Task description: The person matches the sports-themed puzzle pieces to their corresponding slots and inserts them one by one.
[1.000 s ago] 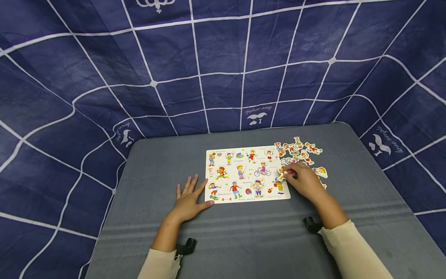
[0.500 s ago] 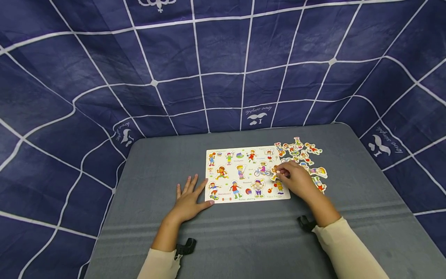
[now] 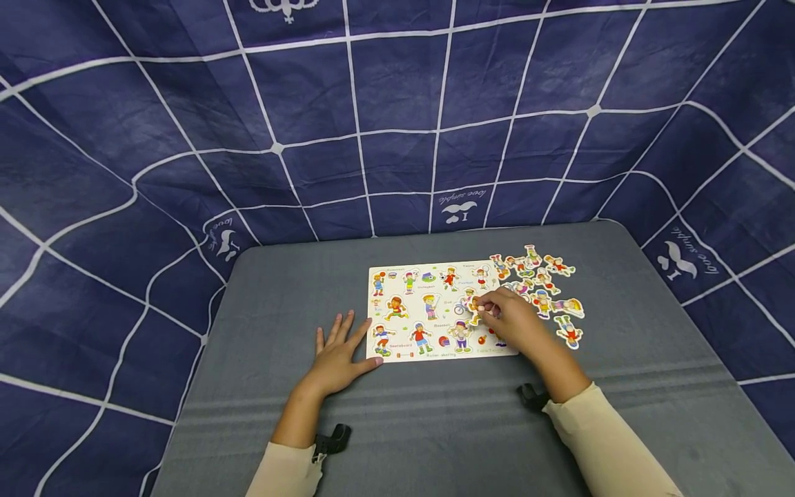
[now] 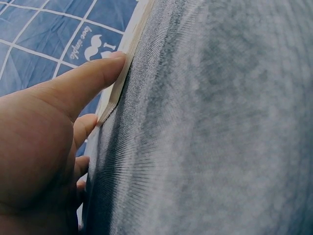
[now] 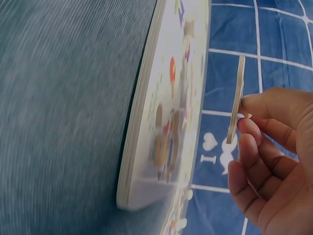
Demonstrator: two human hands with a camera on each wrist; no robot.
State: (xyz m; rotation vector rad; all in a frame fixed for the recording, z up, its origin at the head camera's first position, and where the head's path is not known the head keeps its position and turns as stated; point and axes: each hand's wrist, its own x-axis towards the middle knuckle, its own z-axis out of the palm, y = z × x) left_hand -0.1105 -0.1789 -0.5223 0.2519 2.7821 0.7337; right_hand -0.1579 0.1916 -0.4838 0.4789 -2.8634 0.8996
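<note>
The right hand (image 3: 512,319) pinches a flat puzzle piece (image 5: 237,100) between thumb and fingertips, holding it clear above the puzzle board (image 3: 397,348), which lies on the grey table (image 3: 279,290). The left hand (image 3: 335,355) rests flat, fingers straight and slightly spread, thumb touching the board's left edge. Since a second ago the right hand has carried the piece leftward from the loose pieces (image 3: 546,276) beside the board to over its middle. The backdrop (image 3: 459,203) bears mirrored writing reading "love simple".
</note>
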